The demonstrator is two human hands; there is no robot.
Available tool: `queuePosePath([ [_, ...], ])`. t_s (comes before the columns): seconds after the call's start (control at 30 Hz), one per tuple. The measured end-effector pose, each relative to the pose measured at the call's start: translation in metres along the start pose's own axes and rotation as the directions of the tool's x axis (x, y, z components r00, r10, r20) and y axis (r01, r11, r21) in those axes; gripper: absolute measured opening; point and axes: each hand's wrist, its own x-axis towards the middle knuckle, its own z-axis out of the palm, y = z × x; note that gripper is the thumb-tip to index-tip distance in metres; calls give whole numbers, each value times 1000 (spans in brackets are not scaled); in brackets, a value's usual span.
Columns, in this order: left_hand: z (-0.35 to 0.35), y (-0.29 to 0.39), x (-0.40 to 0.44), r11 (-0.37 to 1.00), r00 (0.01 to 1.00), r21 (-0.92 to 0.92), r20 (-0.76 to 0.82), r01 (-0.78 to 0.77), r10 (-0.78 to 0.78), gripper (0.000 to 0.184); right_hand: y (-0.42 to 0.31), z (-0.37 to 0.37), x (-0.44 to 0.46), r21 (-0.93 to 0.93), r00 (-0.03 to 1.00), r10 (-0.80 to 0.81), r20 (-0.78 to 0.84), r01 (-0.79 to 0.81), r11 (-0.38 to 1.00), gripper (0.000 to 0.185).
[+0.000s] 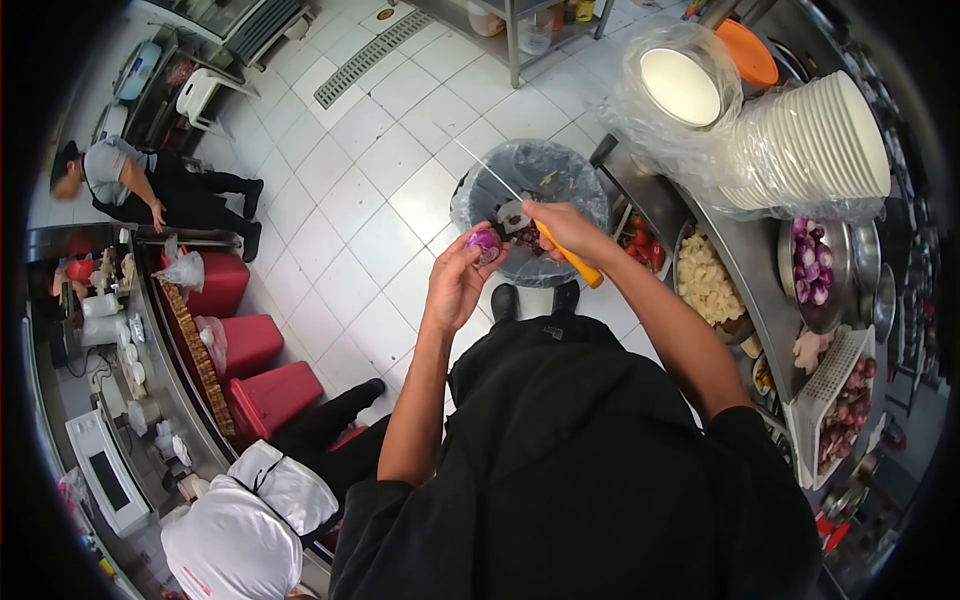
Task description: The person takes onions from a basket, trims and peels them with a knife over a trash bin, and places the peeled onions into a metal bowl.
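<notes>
My left hand (452, 280) is closed around a purple-red onion (484, 244), its fingertips at the sides. In my right hand (568, 228) is a knife (584, 268) with a yellow-orange handle, its long thin blade pointing up and to the left, apart from the onion. Both hands are over a bin (588, 185) lined with a clear plastic bag. Dark reddish scraps and peelings lie inside the bin, partly hidden by my right hand.
On the right counter (745, 245) are wrapped white containers (800, 140), a metal bowl (835, 300) of peeled purple onions and a white crate (805, 430) of reddish onions. A co-worker (240, 530) is at lower left, another person (130, 185) farther off. Red bins (255, 345) line the left counter.
</notes>
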Motion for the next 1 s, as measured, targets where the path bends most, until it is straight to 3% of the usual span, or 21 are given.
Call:
queuePosePath([
  [0.23, 3, -1, 1, 996, 988, -28, -134, -80, 76, 36, -4, 12, -9, -122, 993, -68, -96, 56, 991, 67],
  [0.3, 5, -4, 3, 988, 957, 143, -274, -55, 93, 34, -11, 18, -18, -144, 988, -98, -116, 81, 986, 68],
  [0.4, 9, -6, 5, 964, 930, 256, -333, -68, 154, 32, -18, 31, -41, -129, 984, -153, -95, 140, 982, 63],
  [0.5, 13, -9, 9, 973, 924, 207, -342, -102, 170, 31, -12, 42, -55, -95, 975, -217, -43, 212, 973, 60],
  [0.57, 18, -10, 9, 974, 929, 205, -332, -101, 166, 31, -3, 45, -53, -282, 923, -379, -66, 347, 894, 67],
  [0.83, 24, -11, 11, 977, 940, 194, -308, -89, 146, 35, -1, 43, -56, -398, 906, -417, -68, 359, 844, 64],
  [0.93, 25, -12, 13, 954, 939, 283, -292, -96, 181, 23, 0, 44, -57, -408, 907, -416, -59, 358, 840, 62],
  [1.0, 22, -11, 14, 925, 944, 371, -266, -84, 193, 23, 6, 46, -52, -413, 845, -526, -97, 447, 793, 59],
])
